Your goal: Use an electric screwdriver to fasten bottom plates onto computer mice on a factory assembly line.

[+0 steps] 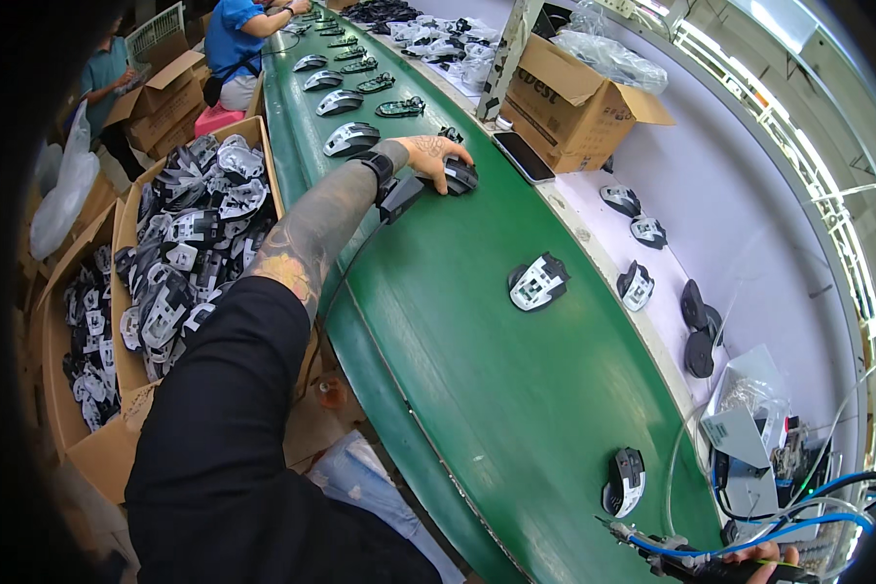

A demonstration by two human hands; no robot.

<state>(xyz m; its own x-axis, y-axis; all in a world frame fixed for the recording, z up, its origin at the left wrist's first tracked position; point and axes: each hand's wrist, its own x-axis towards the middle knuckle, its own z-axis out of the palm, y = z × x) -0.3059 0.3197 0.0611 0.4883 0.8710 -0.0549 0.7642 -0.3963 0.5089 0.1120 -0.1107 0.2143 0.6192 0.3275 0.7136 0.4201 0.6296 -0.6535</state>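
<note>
Likely an easy lift

Upper centre of the frame, the left hand (438,159) grasps a dark mouse (462,178), probably light, stiff, slick, best held by its sides. Lower right, the cropped right hand (764,557) seems wrapped around a black tool (715,567).

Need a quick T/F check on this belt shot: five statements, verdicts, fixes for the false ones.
1. The left hand touches a dark mouse part. True.
2. The right hand is empty. False: it holds a black tool.
3. The belt is green. True.
4. A flat dark-screened device lies mid-belt. False: it lies along the belt's right edge.
5. The large open carton left of the belt holds black-and-white parts. True.
</note>
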